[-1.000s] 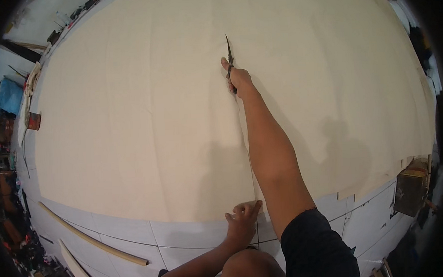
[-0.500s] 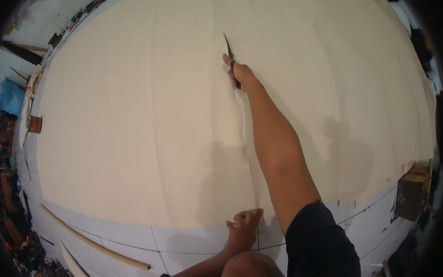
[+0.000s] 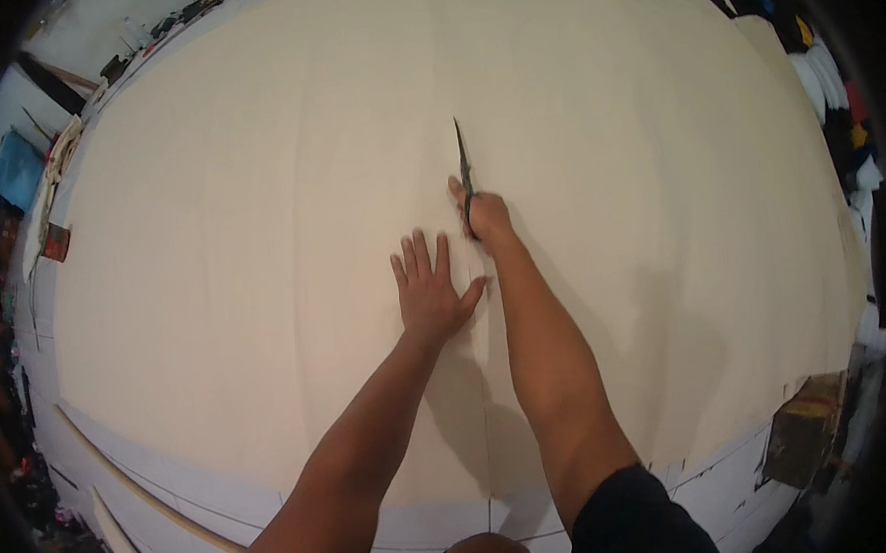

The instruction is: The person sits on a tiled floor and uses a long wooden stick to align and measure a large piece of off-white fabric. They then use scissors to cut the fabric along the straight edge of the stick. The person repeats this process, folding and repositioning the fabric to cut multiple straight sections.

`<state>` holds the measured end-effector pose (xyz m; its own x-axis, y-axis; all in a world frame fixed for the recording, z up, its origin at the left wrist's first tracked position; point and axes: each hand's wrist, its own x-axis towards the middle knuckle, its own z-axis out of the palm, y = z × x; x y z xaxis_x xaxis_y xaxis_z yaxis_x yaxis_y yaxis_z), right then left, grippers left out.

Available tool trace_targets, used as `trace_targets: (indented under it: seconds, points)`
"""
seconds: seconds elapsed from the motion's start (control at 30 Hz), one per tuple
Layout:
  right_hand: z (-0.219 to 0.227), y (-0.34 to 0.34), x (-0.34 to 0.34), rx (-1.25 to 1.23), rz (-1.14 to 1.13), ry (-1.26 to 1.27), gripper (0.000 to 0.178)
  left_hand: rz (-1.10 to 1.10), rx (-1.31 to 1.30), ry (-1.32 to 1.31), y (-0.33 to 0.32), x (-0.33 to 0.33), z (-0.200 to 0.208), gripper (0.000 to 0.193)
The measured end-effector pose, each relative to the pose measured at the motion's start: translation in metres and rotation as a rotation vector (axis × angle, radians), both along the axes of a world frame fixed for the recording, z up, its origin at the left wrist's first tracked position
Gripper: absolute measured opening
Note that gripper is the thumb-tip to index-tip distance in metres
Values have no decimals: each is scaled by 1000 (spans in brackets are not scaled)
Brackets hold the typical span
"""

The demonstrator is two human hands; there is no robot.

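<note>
A large cream sheet, which looks like cloth, lies spread over the tiled floor. My right hand grips black-handled scissors above the middle of the sheet, their blades pointing away from me. Flat on the sheet, just left of and nearer than the scissors, my left hand rests with its fingers spread and holds nothing. A thin line, like a cut or seam, runs from beside my hands toward the sheet's near edge. Whether the blades have cloth between them I cannot make out.
A long tan pole lies on the white tiles at the near left. A brown block-like box stands at the near right corner of the sheet. By the left edge are a red tin and a blue bag.
My left hand has moved from the sheet's near edge up to its middle and spread flat. The scissors and right hand sit lower in the picture, as the view has shifted forward.
</note>
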<state>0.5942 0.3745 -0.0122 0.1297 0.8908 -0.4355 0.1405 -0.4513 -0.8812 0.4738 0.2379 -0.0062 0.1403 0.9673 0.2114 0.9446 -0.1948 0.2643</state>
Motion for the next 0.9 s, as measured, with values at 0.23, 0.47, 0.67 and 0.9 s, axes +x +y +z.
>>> trace_targets:
  seconds: [0.23,0.47,0.67,0.9]
  points:
    - [-5,-8,13,-81,-132,158,55,-3,-232,-35,9,18,-1,92]
    - [-7,-8,10,-135,-62,206,47,26,-361,-40,17,12,4,93]
    - [-2,0,13,-162,2,42,53,41,-408,-28,6,14,-7,91]
    - [-7,32,7,-133,-74,63,52,57,-517,-30,11,16,-7,93]
